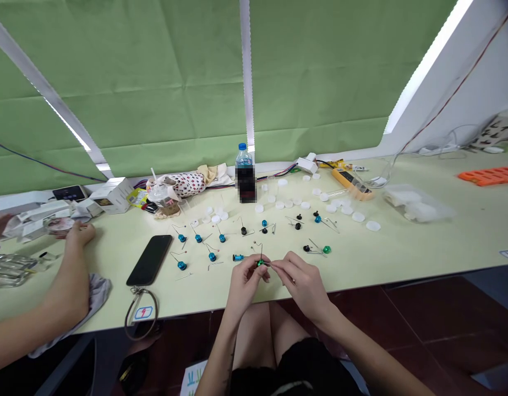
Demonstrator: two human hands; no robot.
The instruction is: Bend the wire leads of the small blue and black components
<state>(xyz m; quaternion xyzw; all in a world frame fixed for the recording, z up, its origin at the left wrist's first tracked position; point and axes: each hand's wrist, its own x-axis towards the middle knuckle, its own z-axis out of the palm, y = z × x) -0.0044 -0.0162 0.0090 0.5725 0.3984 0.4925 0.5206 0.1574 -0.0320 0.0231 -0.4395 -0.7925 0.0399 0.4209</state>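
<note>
Left hand [249, 275] pinched closed on green part [260, 263], right hand [300, 278] fingertips together beside it, contents indiscernible.

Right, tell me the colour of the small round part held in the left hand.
The small round part is shiny green; the head view shows it.

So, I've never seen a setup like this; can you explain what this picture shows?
There's no machine here: a person works with bare hands, seen from one head-worn camera looking forward and down. The left hand holds a small green piece with thin wire rising from it. The right hand pinches beside it, on what is too small to tell. On the table are small blue pieces with bent wires, white discs, a smartphone, a bottle and a yellow multimeter.
</note>
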